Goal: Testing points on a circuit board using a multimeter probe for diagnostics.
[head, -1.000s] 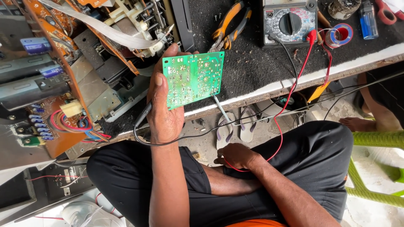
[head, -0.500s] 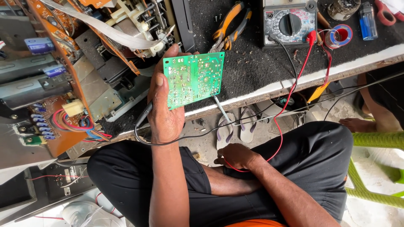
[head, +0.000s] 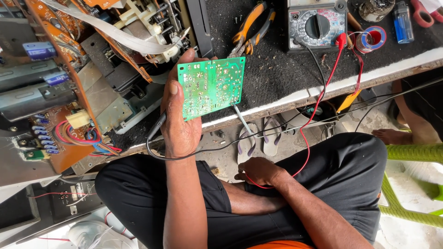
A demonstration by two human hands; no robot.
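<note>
Head view — green circuit board [head: 212, 87] gripped upright in left hand [head: 177, 124] — right hand [head: 258, 171] clenched on red wire [head: 304, 138].

Left of green circuit board [head: 211, 87]: opened orange chassis [head: 60, 92] crowds table [head: 277, 74], little room there. Bare black mat right of board, open up to pliers [head: 251, 28] and multimeter [head: 317, 24]. Red lead [head: 318, 110] and black lead [head: 258, 133] hang across table edge into lap gap (snag risk). Below edge: sandals [head: 260, 138] on floor, right hand [head: 258, 171] resting low, free space around it.
</note>
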